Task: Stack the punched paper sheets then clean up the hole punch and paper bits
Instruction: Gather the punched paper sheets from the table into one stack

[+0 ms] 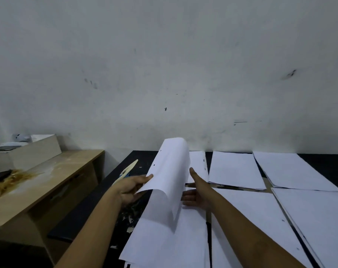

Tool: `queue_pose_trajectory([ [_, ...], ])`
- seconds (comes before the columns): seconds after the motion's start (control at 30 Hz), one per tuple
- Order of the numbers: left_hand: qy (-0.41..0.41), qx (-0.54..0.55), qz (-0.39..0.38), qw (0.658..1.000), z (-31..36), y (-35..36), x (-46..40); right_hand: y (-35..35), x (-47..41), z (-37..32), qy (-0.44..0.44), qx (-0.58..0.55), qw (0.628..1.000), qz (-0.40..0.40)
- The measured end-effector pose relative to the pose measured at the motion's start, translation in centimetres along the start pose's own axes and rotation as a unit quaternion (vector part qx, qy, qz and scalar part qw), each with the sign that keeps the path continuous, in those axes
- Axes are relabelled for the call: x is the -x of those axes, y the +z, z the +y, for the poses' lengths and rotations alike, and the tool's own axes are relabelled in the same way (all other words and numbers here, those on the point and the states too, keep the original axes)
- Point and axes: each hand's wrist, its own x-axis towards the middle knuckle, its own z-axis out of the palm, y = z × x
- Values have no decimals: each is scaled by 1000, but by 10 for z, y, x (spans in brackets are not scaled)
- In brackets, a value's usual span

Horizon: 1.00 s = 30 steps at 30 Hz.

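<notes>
Left hand (130, 187) pinching curled punched sheet (170, 171) above stack (164, 240) near bench (98, 207) left edge; right hand (198, 192) spread flat, probably touching sheet's underside

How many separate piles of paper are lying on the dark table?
6, possibly more out of frame: near left, near middle, near right, far right, far middle, and one behind the lifted sheet.

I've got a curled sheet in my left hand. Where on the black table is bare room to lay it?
Little: paper sheets cover the black table from middle to right edge. Bare strips run between piles and along the left edge, beside the left hand, though scraps litter it. The wooden desk further left has bare surface.
</notes>
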Motion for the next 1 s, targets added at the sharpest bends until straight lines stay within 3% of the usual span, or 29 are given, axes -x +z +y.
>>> queue_pose_trajectory([
  [0.1, 25, -22, -69, 997, 5, 21, 0, -12, 11, -9, -16, -101, 992, -69],
  [0.2, 72, -61, -106, 990, 7, 38, -2, -29, 18, -24, -104, -185, 976, -44],
  [0.27, 107, -85, -91, 986, 6, 42, -5, -45, 24, -35, -160, -206, 965, -23],
  [0.47, 158, -175, -77, 969, 1, 57, -11, -89, 43, -67, -280, -41, 953, 106],
  [0.73, 292, -168, -112, 935, 4, 108, -17, -105, 78, -92, -364, 134, 914, 120],
  [0.87, 358, -154, -81, 918, -5, 129, -20, -113, 87, -91, -374, 136, 910, 120],
  [1.0, 356, -150, -48, 921, -26, 140, -23, -130, 90, -78, -362, 143, 911, 134],
])
